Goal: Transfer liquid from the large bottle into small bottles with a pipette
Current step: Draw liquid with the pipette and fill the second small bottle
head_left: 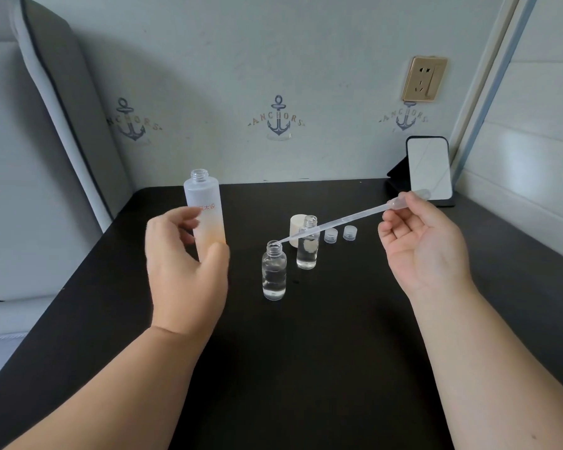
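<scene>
- The right hand (420, 241) pinched the pipette (345, 219) at its bulb, tip sitting right at the mouth of the nearer small bottle (274, 271). Tiny opening, so a wobble could've dripped liquid onto the desk (338, 352).
- The left hand (182, 267) curled loosely around the large bottle (205, 209) at 9 o'clock from that bottle; couldn't tell if it really gripped. It was uncapped, so a nudge might've tipped it.
- The second small bottle (307, 243) stood at 1 o'clock, right under the pipette stem, easy to clip.
</scene>
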A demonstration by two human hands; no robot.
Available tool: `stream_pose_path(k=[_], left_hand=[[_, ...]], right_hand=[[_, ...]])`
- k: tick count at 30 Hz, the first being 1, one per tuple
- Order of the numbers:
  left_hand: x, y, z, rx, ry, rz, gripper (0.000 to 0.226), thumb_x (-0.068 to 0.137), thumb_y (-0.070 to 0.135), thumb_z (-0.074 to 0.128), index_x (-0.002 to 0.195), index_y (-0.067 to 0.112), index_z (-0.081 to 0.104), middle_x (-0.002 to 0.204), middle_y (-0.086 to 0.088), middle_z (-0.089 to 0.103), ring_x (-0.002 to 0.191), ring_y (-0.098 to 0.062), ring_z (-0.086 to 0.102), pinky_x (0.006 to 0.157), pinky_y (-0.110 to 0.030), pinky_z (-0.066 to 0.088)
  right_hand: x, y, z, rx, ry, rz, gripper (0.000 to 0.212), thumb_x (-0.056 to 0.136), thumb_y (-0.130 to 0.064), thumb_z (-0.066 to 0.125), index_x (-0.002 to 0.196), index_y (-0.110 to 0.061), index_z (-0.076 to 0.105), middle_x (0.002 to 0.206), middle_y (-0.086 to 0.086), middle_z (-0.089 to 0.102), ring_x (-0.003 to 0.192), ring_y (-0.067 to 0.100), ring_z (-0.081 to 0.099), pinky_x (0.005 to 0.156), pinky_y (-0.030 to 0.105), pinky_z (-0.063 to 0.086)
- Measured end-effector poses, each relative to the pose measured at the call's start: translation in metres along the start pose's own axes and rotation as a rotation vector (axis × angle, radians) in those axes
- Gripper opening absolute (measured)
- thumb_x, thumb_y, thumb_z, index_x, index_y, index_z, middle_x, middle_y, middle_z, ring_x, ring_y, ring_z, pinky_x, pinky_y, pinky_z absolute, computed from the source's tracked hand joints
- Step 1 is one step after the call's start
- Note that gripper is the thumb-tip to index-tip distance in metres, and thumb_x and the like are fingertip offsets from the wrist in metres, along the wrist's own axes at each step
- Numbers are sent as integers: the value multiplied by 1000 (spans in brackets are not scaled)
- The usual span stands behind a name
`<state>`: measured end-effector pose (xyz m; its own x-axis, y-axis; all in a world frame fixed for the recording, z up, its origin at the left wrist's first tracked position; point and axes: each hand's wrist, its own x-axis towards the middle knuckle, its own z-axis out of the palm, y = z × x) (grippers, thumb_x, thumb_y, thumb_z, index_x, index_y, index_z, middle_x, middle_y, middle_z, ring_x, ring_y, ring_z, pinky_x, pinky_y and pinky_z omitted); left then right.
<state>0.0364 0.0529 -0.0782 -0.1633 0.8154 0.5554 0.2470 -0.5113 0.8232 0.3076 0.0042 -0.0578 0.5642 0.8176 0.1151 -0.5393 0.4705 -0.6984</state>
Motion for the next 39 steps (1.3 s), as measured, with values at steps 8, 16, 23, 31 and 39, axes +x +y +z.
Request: stream_pose_path(k=[8,16,23,31,39], left_hand=[[-5,-11,15,228,-645,-59,49,79,52,79,120,46,52,105,28,64,99,12,57,74,-11,47],[-2,-16,18,225,-654,8,35,81,43,81,108,50,61,99,36,64,94,8,62,72,-3,45],[-1,-17,16,201,-644,42,36,81,42,82,103,61,61,99,35,66,94,8,63,73,0,41],[0,-22,18,204,-650,39,44,82,43,81,123,46,66,99,37,66,95,9,63,72,-3,43],[0,-24,18,203,-648,50,40,82,43,81,119,49,67,98,38,66,96,10,63,72,-1,43]], right_hand=[[-1,0,2,-33,-20,-38,21,89,-14,67,70,-15,76,76,2,69,66,15,65,64,23,53],[-2,-3,5,-42,-33,-97,16,90,-13,69,75,-18,75,77,2,68,66,15,62,64,24,51],[-4,-5,6,-19,-17,-107,15,92,-10,67,82,-17,76,75,1,67,65,15,59,64,23,49],[-3,-4,4,-31,1,-101,18,91,-10,70,77,-19,77,75,0,68,67,10,60,61,20,47],[-1,-3,3,-28,11,-99,15,91,-7,70,79,-15,74,76,1,68,66,8,59,59,19,44]])
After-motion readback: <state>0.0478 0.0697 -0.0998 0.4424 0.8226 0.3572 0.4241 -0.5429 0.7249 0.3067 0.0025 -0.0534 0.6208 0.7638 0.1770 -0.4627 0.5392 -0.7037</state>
